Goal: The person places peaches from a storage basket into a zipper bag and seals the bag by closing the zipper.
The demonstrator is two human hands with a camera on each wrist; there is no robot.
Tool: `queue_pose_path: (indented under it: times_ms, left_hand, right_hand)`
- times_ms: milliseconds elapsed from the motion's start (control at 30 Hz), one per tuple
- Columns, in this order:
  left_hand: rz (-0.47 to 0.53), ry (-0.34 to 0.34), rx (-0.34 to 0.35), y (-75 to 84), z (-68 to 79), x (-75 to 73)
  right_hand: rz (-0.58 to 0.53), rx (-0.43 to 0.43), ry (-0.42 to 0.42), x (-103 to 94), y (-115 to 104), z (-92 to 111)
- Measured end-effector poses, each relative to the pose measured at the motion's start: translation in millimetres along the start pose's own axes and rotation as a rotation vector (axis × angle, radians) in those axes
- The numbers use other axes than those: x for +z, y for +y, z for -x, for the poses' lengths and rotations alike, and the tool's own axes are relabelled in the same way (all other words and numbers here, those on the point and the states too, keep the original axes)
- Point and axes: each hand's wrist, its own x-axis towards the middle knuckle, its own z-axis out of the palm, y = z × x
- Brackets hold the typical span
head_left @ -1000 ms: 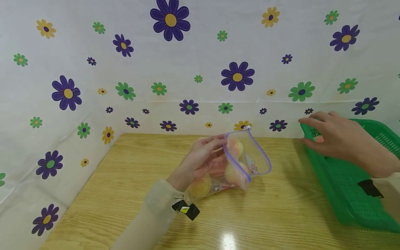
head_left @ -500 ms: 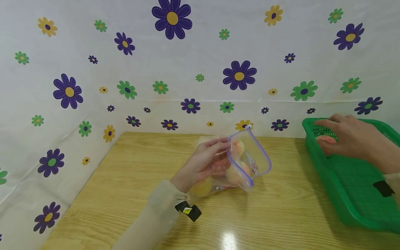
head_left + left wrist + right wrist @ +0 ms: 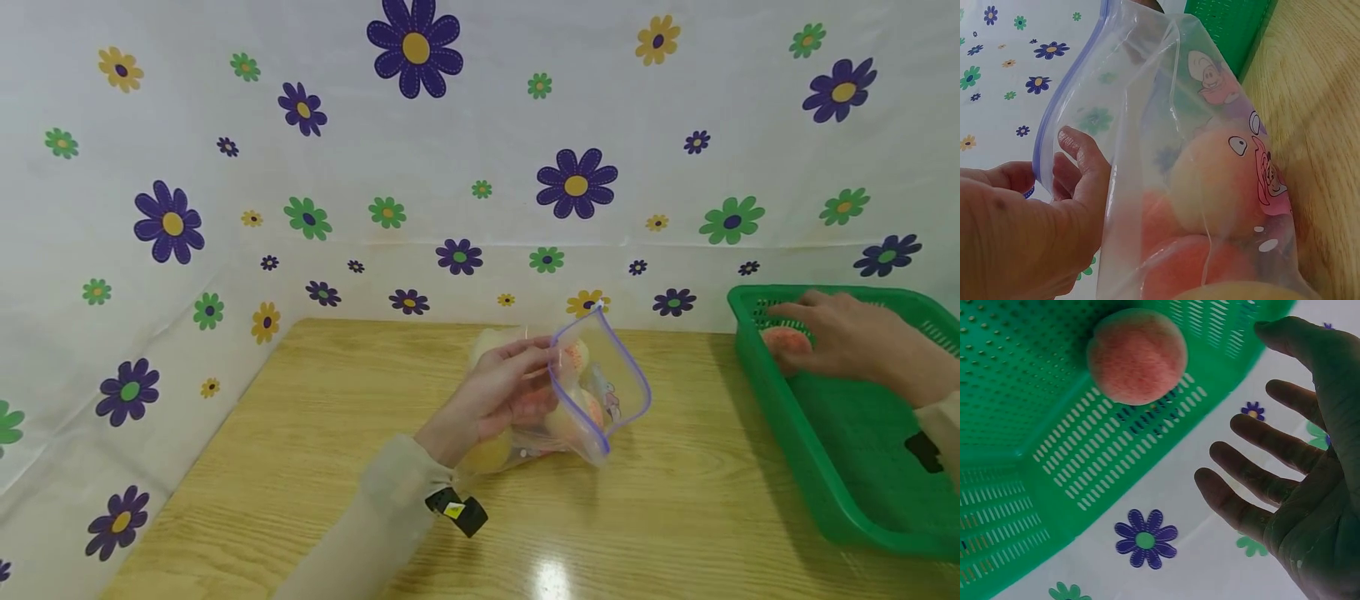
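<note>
My left hand pinches the clear zip bag near its purple-edged mouth, which gapes toward the right. Several peaches fill the bag; its film bears cartoon prints, and the bag rests on the table. In the head view my right hand reaches into the green basket, with its thumb and fingers around the side of a pink peach in the far left corner. The right wrist view shows this right hand with fingers spread, apart from the peach.
A wooden table lies under everything. Behind and to the left hangs a white cloth with printed flowers. The basket's raised left wall stands between the bag and the peach in the basket.
My right hand has come down from above the basket's left rim into the basket, beside the peach. My left hand keeps hold of the bag almost in place.
</note>
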Motion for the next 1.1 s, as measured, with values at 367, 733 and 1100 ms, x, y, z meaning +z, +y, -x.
queue_pose_path:
  times_ms: [367, 733, 1100]
  left_hand:
    - [0.024, -0.019, -0.014, -5.1, -1.0, 1.6]
    - [0.047, -0.032, -0.031, -9.9, -0.5, 2.8]
    - [0.041, -0.039, -0.03, -9.9, -1.6, 1.7]
  right_hand:
    - [-0.042, -0.069, -0.046, 17.4, 14.8, -8.2]
    - [-0.052, -0.049, -0.107, 26.3, 14.1, -13.1]
    - [-0.129, -0.033, -0.131, 28.2, 14.3, -16.6]
